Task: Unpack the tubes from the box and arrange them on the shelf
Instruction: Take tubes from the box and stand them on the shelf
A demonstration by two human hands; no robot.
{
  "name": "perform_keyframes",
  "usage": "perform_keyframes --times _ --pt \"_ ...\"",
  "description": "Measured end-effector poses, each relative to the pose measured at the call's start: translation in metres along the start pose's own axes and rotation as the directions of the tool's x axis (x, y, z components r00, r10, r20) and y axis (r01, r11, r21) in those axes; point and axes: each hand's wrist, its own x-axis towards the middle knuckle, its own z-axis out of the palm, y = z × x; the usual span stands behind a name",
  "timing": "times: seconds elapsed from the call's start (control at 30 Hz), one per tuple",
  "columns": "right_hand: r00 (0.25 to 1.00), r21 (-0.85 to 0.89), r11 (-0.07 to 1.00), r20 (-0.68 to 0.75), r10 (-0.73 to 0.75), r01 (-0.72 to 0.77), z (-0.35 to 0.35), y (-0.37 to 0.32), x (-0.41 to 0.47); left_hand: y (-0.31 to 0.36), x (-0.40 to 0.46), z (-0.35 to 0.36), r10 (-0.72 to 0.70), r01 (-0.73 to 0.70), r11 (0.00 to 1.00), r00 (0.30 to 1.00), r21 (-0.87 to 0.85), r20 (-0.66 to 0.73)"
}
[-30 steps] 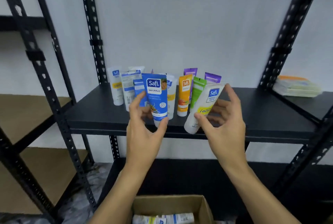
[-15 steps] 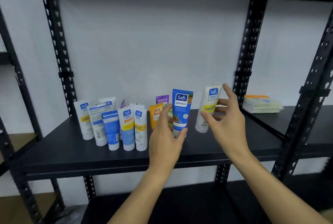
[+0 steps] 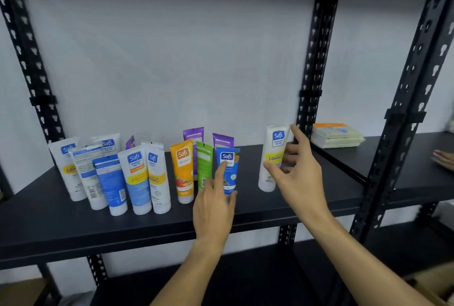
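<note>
- Shelf (image 3: 61, 219): matte black board on black perforated uprights, white wall behind.
- Tubes (image 3: 137, 177): standing cap-down in a cluster, centre-left of frame.
- Left hand (image 3: 213, 209): pinches the blue tube (image 3: 228, 170), centre.
- Right hand (image 3: 298, 177): fingers spread, holds the white tube (image 3: 274, 155) upright, right of centre.
- Stacked packets (image 3: 336, 134): adjoining shelf, right.

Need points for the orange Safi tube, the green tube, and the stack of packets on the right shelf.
orange Safi tube (image 3: 183, 169): head view, label middle.
green tube (image 3: 204, 161): head view, upper body.
stack of packets (image 3: 337, 134): head view, top packet's face.
</note>
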Motion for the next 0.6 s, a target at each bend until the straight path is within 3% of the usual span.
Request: perform_keyframes --times 0.27,0.6 --pt "0.998 0.021 0.999 0.064 0.028 -0.03 0.029 0.022 0.016 -0.008 -0.004 0.009 0.0 0.001 1.0 1.0 0.022 -0.012" --pt "0.94 -0.021 0.998 0.334 0.067 -0.064 0.051 0.043 0.042 -0.013 -0.005 0.015 -0.045 0.045 0.999 0.999 -0.003 -0.017"
